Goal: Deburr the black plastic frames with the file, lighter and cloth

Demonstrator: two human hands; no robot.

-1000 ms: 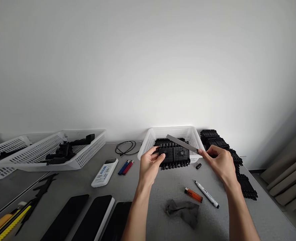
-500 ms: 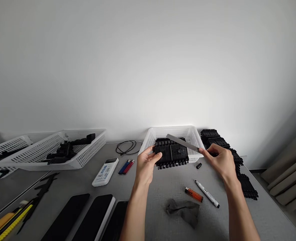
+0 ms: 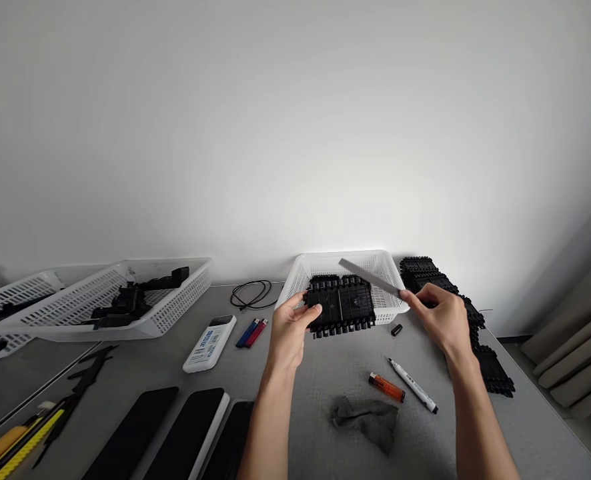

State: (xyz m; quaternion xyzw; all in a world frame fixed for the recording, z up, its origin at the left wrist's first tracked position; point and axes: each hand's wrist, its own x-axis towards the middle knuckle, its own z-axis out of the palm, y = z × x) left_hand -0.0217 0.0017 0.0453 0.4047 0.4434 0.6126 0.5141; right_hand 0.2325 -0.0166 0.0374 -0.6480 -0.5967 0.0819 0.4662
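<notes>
If my one-sided hold slackens, the flat black plastic plate with toothed edges [image 3: 343, 308] could tip, its right end looking unsupported (the white perforated plastic basket [image 3: 390, 270] sits behind). My left hand [image 3: 288, 327] is clamped on the plate's left end; my right hand [image 3: 440, 317] pinches one end of a thin flat grey strip [image 3: 370, 277].
</notes>
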